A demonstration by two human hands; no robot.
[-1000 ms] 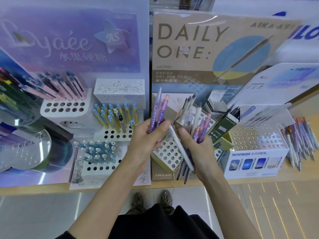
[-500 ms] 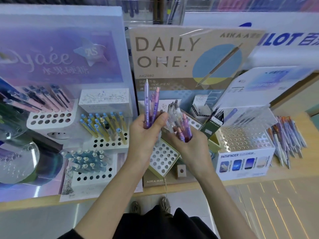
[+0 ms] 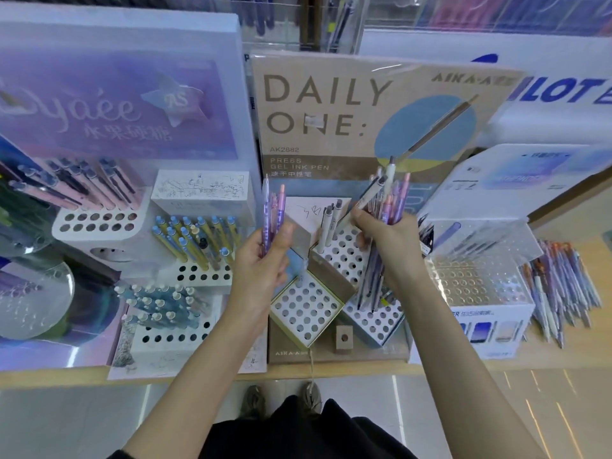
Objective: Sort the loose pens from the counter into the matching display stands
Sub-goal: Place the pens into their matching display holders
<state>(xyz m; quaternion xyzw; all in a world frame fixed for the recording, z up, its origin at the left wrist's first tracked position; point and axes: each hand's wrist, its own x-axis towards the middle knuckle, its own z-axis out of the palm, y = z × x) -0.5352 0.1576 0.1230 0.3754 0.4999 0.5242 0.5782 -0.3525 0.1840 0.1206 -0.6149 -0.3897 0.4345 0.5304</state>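
Note:
My left hand [image 3: 261,260] grips a small bunch of purple and pink pens [image 3: 274,213], held upright in front of the brown "DAILY ONE" stand [image 3: 344,127]. My right hand [image 3: 387,240] grips a larger bundle of mixed pens [image 3: 387,200], white, pink and purple, over that stand's perforated white trays [image 3: 306,309]. Two white pens [image 3: 331,223] stand in the upper tray [image 3: 344,256]. A heap of loose pens [image 3: 559,286] lies on the wooden counter at the far right.
To the left, a lilac stand [image 3: 116,104] holds pink pens [image 3: 96,183], yellow-blue pens [image 3: 195,240] and teal pens [image 3: 159,303]. A clear-holed "PATHFINDER" box [image 3: 480,293] sits right of the brown stand. The counter edge [image 3: 331,371] runs across below.
My hands have moved apart. The right hand lifted its bundle up and to the right, while the left hand kept its purple pens upright. The view tilted slightly upward.

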